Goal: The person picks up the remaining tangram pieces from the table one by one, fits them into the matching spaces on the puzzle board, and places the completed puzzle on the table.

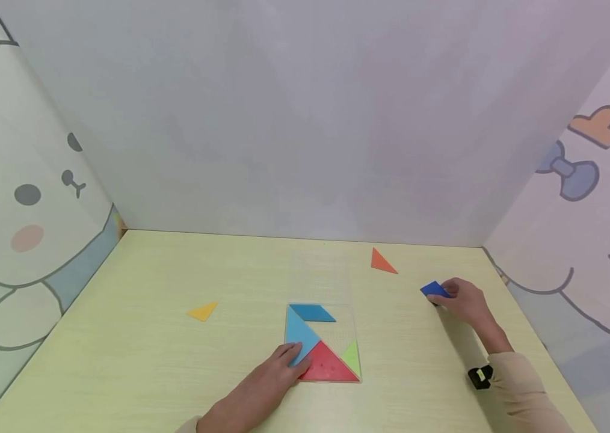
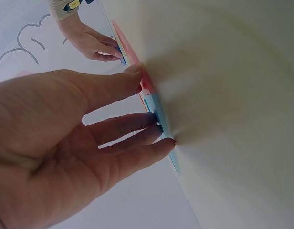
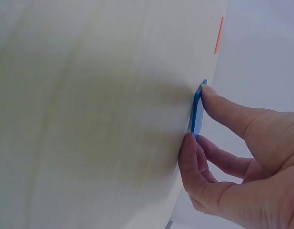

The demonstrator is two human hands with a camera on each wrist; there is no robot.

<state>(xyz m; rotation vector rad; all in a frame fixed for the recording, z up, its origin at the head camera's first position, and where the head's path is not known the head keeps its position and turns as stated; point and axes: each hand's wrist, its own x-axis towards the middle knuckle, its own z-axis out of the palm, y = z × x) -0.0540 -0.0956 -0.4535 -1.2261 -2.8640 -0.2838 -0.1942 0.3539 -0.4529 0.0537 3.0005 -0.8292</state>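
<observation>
At the right of the table my right hand (image 1: 466,300) pinches a dark blue four-sided tangram piece (image 1: 432,288) between thumb and fingers. In the right wrist view the blue piece (image 3: 197,112) stands on edge, tilted close to the tabletop. My left hand (image 1: 261,385) rests its fingertips on a light blue triangle (image 1: 297,326) and its thumb on a red triangle (image 1: 329,365). Both triangles lie in a clear gridded tray (image 1: 332,332), together with a blue parallelogram (image 1: 313,313) at their top and a green triangle (image 1: 352,359) on the right.
An orange triangle (image 1: 382,262) lies near the back of the pale wooden table (image 1: 148,361), beyond the tray to the right. Left of the tray is a yellow triangle (image 1: 204,311). Light walls (image 1: 305,120) border the table at the back and sides.
</observation>
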